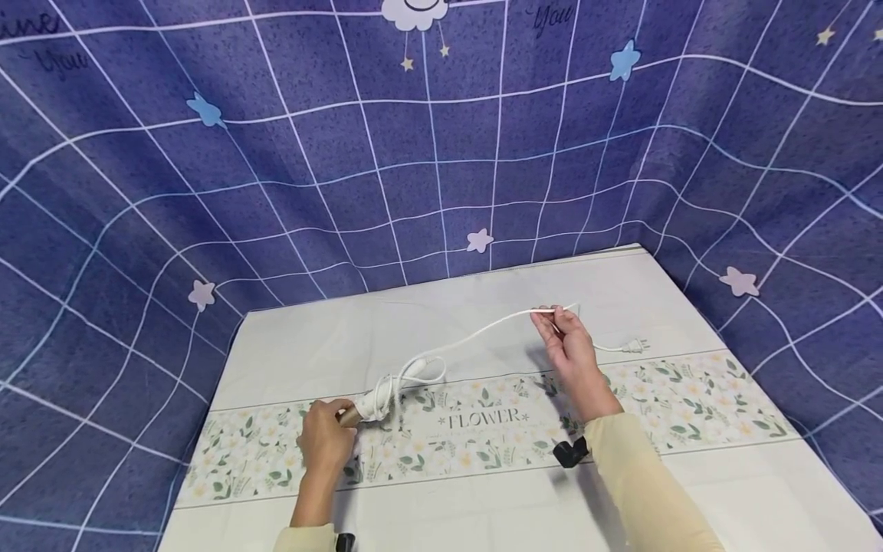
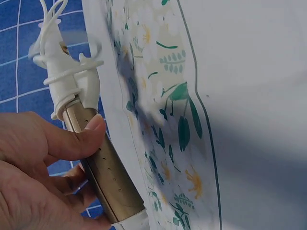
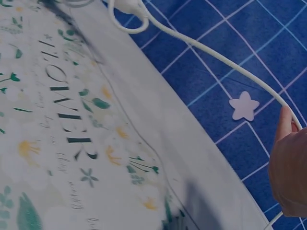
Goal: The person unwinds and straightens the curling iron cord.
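Note:
My left hand (image 1: 327, 435) grips the gold barrel (image 2: 108, 167) of a curling iron, thumb on one side and fingers behind it. Rows of small dots mark the barrel, and a white tip shows at its lower end in the left wrist view. White cord loops are wound round the iron's white handle (image 2: 72, 84). From there the cord (image 1: 476, 335) runs up to my right hand (image 1: 574, 360), which pinches it between thumb and fingers above the table. Past that hand the cord hangs down to a two-pin plug (image 1: 635, 346).
A white cloth with a floral band and the word FLOWER covers the table (image 1: 455, 506). Behind and beside it hangs a blue curtain (image 1: 441, 176) with a grid and stars. A black strap piece (image 1: 571, 453) sits by my right sleeve.

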Available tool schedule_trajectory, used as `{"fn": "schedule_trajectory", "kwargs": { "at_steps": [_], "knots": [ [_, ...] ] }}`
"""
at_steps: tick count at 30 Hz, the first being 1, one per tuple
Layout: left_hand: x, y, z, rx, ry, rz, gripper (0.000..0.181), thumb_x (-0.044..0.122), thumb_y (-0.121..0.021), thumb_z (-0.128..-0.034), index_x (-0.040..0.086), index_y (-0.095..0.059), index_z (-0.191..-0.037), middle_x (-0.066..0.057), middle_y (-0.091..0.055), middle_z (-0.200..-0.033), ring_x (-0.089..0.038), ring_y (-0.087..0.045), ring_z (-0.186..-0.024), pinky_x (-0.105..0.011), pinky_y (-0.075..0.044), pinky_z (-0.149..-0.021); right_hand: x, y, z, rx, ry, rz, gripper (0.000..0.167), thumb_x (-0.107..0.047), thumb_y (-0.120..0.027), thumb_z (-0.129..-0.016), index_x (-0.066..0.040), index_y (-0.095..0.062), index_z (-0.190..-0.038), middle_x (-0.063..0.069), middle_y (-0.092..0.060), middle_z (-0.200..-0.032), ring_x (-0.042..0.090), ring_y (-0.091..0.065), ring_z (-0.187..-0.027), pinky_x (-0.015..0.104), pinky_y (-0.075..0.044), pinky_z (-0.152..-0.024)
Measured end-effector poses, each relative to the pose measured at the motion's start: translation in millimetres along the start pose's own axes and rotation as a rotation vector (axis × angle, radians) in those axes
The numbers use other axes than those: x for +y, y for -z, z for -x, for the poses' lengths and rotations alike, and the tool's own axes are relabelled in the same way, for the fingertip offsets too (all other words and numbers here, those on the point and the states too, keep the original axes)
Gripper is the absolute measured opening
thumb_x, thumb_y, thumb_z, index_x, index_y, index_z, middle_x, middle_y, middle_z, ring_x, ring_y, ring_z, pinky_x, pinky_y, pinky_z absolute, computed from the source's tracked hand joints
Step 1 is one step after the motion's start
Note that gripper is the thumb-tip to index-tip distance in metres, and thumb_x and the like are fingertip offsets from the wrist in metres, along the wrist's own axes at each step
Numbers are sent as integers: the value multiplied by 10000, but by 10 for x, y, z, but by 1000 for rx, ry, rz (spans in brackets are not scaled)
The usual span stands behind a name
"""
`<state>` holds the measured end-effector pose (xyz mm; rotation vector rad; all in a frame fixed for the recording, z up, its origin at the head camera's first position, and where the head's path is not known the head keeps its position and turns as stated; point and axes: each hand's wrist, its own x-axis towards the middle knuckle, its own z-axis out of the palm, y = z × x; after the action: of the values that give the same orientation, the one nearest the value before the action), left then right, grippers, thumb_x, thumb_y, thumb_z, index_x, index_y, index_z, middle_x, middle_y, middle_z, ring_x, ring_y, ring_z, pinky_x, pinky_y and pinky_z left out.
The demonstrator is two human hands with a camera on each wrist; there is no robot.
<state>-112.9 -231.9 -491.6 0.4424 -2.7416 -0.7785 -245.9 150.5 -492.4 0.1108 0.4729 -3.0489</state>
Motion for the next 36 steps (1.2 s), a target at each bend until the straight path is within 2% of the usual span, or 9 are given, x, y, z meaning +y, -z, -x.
{"fn": "schedule_trajectory", "kwargs": {
  "at_steps": [4, 5, 8, 12, 17, 25, 32, 36],
  "knots": [
    [-44, 16, 10, 2, 12, 5, 401, -103, -763, -655, 46, -723, -1025, -168, -572, -892, -352, -554, -835, -616, -377, -743, -97, -32, -15, 36, 21, -61, 89, -39, -464, -980, 42, -443, -1010, 218, -493, -1124, 313, -625, -1018, 398, -430, -1012],
    [-52, 23, 12, 5, 17, 8, 402, -103, -759, -656, 46, -722, -1028, -173, -574, -894, -355, -554, -835, -615, -376, -736, -121, -95, 19, 82, 21, -53, 97, -45, -456, -982, 33, -440, -1039, 206, -482, -1152, 295, -626, -1023, 389, -412, -1030],
    [-67, 41, 17, 16, 41, 10, 406, -89, -752, -668, 47, -716, -1049, -187, -578, -916, -372, -549, -854, -615, -374, -724, -179, -87, -1, 118, 8, -51, 116, -57, -430, -994, 21, -450, -1078, 203, -487, -1177, 291, -622, -1051, 393, -356, -1074],
    [-75, 59, 14, 27, 73, 22, 408, -62, -747, -699, 34, -698, -1093, -215, -571, -957, -399, -542, -883, -622, -368, -734, -217, -64, -4, 109, -9, -19, 118, -78, -420, -1000, 24, -444, -1056, 219, -562, -1086, 308, -624, -1057, 415, -299, -1103],
    [-84, 100, -1, 32, 77, 32, 412, -38, -748, -726, 23, -685, -1128, -244, -567, -997, -425, -555, -894, -631, -381, -734, -233, -43, 5, 128, -8, -12, 113, -78, -414, -1003, 20, -438, -1056, 222, -582, -1054, 316, -631, -1032, 437, -272, -1111],
    [-107, 149, -22, 43, 102, 51, 447, -31, -763, -718, 11, -676, -1154, -239, -558, -975, -413, -574, -845, -526, -427, -693, -282, 26, -75, 158, 13, 9, 126, -73, -405, -1004, 37, -436, -1058, 230, -606, -997, 330, -645, -991, 442, -265, -1111],
    [-112, 152, -20, 57, 89, 94, 439, -69, -752, -724, -2, -675, -1151, -214, -560, -962, -408, -588, -867, -517, -458, -735, -312, 96, -146, 239, 40, 56, 138, -60, -383, -1010, 48, -466, -1026, 224, -605, -936, 321, -670, -913, 451, -293, -1091],
    [-138, 171, -11, 29, 77, 98, 451, -77, -760, -710, 13, -683, -1146, -194, -575, -984, -397, -596, -906, -515, -470, -787, -337, 119, -191, 261, 63, 41, 131, -51, -386, -1010, 48, -460, -1054, 224, -596, -941, 329, -669, -899, 451, -305, -1085]
  ]
}}
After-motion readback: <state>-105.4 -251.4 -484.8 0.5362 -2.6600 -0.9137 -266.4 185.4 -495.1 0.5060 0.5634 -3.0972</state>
